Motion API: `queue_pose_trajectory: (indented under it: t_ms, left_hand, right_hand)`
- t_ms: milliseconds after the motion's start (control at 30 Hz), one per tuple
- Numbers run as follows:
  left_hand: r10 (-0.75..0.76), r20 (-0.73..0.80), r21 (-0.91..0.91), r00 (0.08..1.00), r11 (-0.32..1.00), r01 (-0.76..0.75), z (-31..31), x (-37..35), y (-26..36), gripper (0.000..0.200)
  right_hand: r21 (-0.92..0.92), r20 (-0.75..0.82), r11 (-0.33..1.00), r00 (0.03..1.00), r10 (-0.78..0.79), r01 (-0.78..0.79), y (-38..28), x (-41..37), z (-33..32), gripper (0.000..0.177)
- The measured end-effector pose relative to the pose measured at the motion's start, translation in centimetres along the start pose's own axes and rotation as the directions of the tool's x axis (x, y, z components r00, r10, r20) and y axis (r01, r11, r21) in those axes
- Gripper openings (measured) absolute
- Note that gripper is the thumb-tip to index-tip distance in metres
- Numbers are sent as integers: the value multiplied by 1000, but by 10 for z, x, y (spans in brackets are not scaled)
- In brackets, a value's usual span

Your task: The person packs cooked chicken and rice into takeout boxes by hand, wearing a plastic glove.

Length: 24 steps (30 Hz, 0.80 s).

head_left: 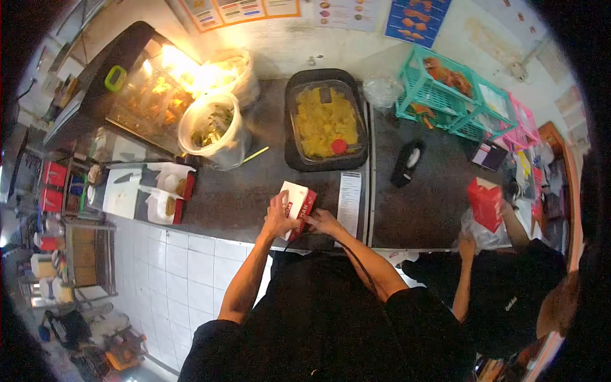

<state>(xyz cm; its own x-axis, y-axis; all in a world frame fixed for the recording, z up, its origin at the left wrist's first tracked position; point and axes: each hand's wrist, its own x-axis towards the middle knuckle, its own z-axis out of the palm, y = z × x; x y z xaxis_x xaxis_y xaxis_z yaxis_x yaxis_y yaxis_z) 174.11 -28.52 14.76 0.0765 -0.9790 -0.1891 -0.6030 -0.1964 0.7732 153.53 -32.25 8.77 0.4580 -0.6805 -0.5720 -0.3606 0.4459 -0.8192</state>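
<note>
A red and white cardboard food box stands near the front edge of the dark counter, its white top face up. My left hand grips it from the left, thumb across its front and fingers over the top edge. On the other side, my right hand presses its fingers against the box's lower right side. A long printed receipt lies just right of my right hand. Behind the box sits a black tray with a clear-covered yellow food and a red round piece in it.
Clear tubs and a lit display case stand at the left, near a white cutting board and open boxes. Teal baskets and a black device are right. A co-worker holds a red box.
</note>
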Motion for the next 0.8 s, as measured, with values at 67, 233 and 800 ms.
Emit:
queue_pose_trajectory:
  t_ms: [67,233,800]
  left_hand:
    - [13,38,90,999,996,-17,-6,2,50,107]
    - [90,141,28,986,995,-95,34,32,63,111]
    - [286,259,139,922,934,-329,18,-5,99,106]
  right_hand:
    - [183,-64,975,991,-114,124,9,-14,-8,58]
    - [716,-176,685,984,-14,137,-29,-67,-29,47]
    - [720,-459,592,888,16,362,7,-96,-31,47]
